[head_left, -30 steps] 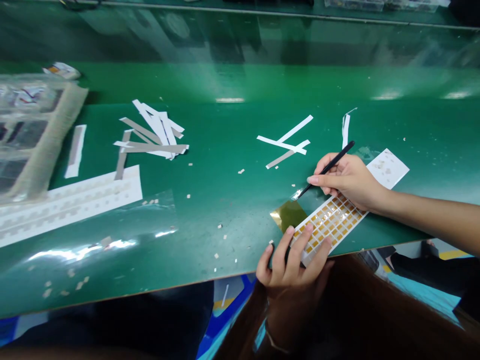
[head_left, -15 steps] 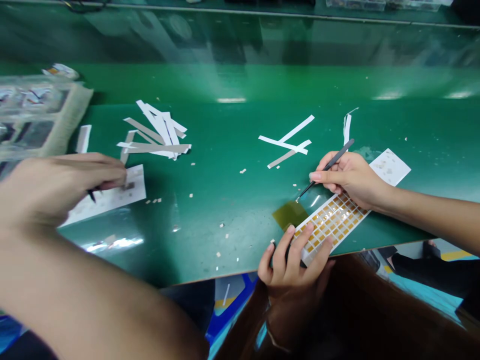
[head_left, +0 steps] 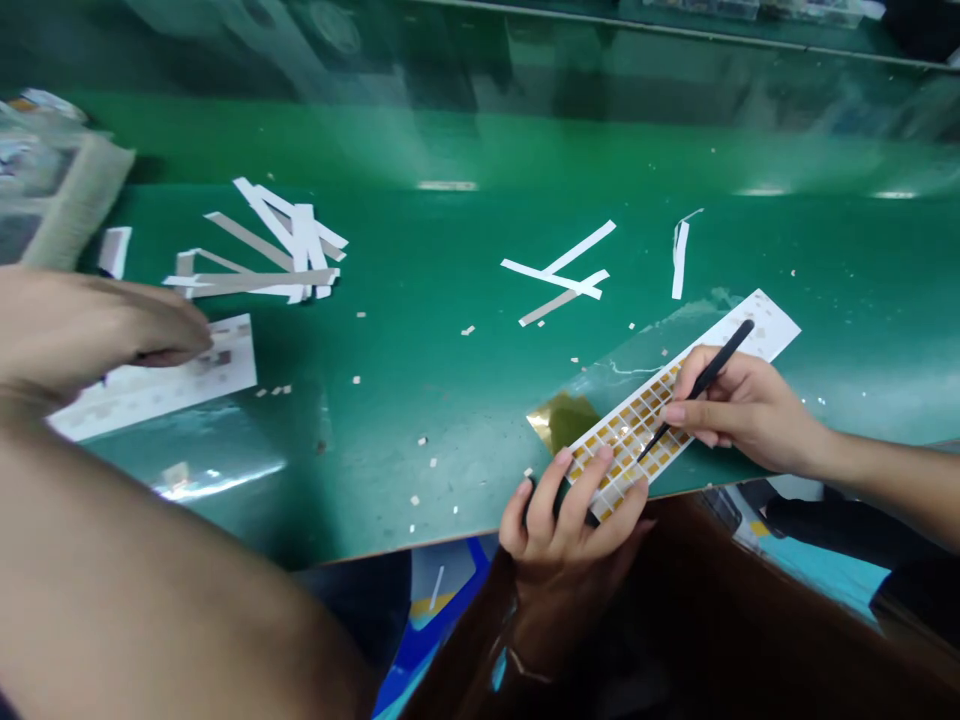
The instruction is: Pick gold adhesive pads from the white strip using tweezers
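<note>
My left hand point(head_left: 577, 520) lies at the near end of a white sheet point(head_left: 660, 400) with rows of small amber tape pieces, fingers curled over its end. Something black shows partly under those fingers. Black tweezers point(head_left: 701, 385) are pinched in my right hand point(head_left: 739, 405), their tip resting on the sheet's lower rows. Whether the tip holds a piece is too small to tell. Beyond the left fingers, an amber film square point(head_left: 562, 420) sits partly beneath or against the sheet's edge. Clear film point(head_left: 645, 335) extends beside it.
At left, a co-worker's hand point(head_left: 97, 325) works over another white sheet point(head_left: 232, 360), their forearm filling the lower left. White and grey strips point(head_left: 300, 245) lie piled behind, with more strips point(head_left: 562, 275) mid-table. Tiny scraps dot the green table point(head_left: 420, 350); its front edge is close.
My right hand has moved the tweezers' tip from the amber film's corner down onto the sheet's rows. My left hand stays on the sheet. The view has shifted slightly.
</note>
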A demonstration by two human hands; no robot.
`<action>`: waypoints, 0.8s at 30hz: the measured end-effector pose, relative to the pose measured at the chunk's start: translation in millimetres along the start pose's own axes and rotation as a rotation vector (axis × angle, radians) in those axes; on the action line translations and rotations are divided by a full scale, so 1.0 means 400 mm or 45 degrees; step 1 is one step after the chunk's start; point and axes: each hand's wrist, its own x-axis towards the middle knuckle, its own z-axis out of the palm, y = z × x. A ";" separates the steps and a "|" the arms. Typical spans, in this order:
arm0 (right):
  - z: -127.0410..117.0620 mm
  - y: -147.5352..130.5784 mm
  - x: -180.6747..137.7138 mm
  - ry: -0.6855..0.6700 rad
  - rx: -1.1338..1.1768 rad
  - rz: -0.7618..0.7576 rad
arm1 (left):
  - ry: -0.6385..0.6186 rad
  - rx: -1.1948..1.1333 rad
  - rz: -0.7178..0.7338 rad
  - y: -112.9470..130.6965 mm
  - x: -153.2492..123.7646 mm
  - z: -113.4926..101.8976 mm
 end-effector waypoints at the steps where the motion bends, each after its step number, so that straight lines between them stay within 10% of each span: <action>1: -0.003 0.010 -0.004 -0.011 -0.011 0.016 | 0.048 -0.006 -0.007 0.001 -0.001 0.003; 14: 0.000 0.012 0.010 -0.067 -0.025 0.050 | 0.305 0.031 0.013 -0.005 -0.006 0.052; 24: -0.008 0.027 0.014 -0.082 -0.094 0.027 | -0.022 -0.061 -0.088 0.008 -0.003 -0.006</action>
